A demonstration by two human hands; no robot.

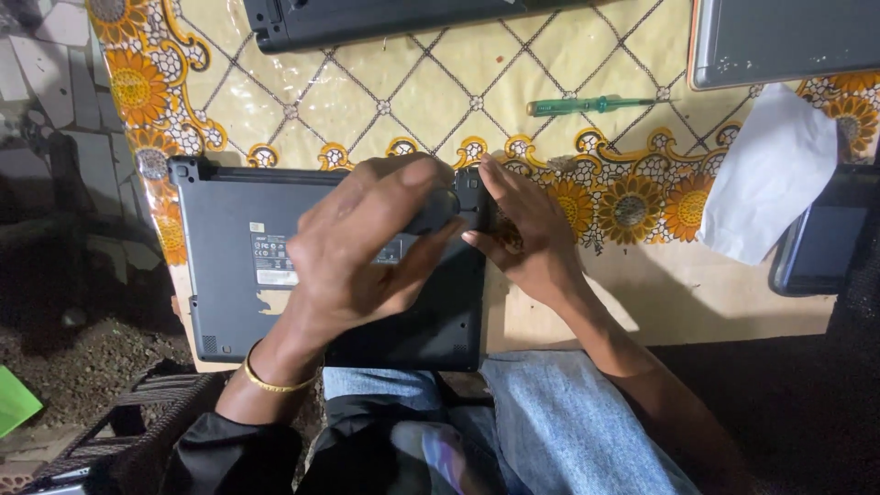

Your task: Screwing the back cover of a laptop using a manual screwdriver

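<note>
The laptop [275, 266], lying underside up at the table's [660, 302] near edge, could slide or its corner piece snap if pried unevenly, since the left hand [367, 243] curls closed over its far right corner while the right hand [527, 234] pinches it.

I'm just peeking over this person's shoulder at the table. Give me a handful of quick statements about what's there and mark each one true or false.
1. Both hands rest on a dark laptop lying bottom-up. True.
2. The right hand holds the green-handled screwdriver. False: it lies alone on the tablecloth, beyond the hands.
3. The left hand has a gold bangle at its wrist. True.
4. The tablecloth is plain white. False: it is yellowish with sunflowers.
5. A white cloth lies to the right. True.
</note>
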